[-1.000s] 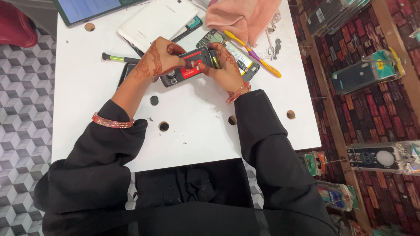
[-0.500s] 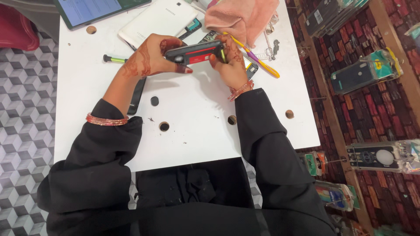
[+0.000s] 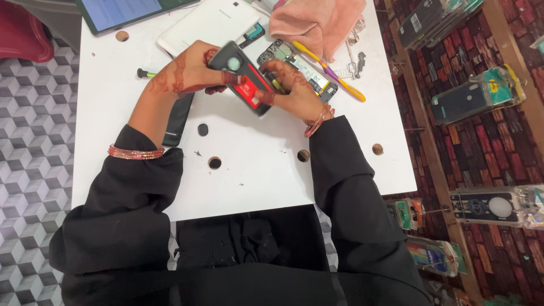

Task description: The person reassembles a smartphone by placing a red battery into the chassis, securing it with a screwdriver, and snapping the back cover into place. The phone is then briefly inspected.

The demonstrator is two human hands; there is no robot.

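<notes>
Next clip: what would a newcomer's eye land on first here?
Most striking are the two hands meeting over the white table: the left hand and right hand together grip a black phone with a red part, held tilted. Behind them lie a pink cloth and a white tablet at the far edge.

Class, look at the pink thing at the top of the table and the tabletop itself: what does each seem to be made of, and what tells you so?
Pink cloth: soft woven or terry fabric, matte; it lies in loose folds with a fuzzy surface. Table: probably laminated board or plastic, smooth white with a slight sheen; it has clean round holes and a sharp edge.
</notes>
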